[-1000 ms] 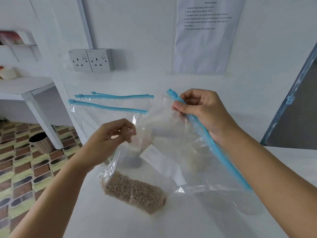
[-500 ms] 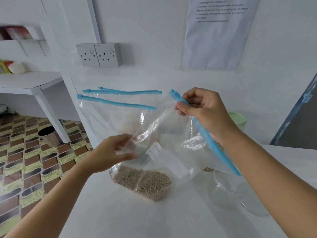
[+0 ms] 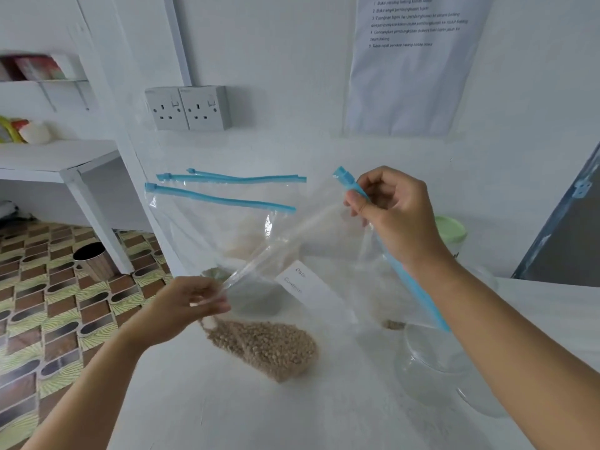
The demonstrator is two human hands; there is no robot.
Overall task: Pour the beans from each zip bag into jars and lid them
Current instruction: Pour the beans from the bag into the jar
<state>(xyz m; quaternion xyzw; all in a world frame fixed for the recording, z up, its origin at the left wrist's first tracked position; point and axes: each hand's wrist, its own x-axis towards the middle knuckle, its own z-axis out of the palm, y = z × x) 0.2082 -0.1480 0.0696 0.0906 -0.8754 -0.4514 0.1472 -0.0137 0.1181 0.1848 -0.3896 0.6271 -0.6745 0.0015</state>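
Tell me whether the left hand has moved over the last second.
Yes. The left hand has dropped: it now sits farther below the wall socket, pinching the bag by its edge.

A white label (image 3: 305, 284) on the zip bag (image 3: 324, 245) reads "Date" and "Contents"; the wall sheet (image 3: 412, 76) is blurred.

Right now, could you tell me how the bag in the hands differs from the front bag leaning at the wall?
The held bag hangs between the left hand and right hand, its blue zip slanting steeply; the leaning bag stands untouched, zip nearly level. The held bag's beans pile in its lowest corner; the leaning bag's contents show only faintly. Both are clear with blue zips.
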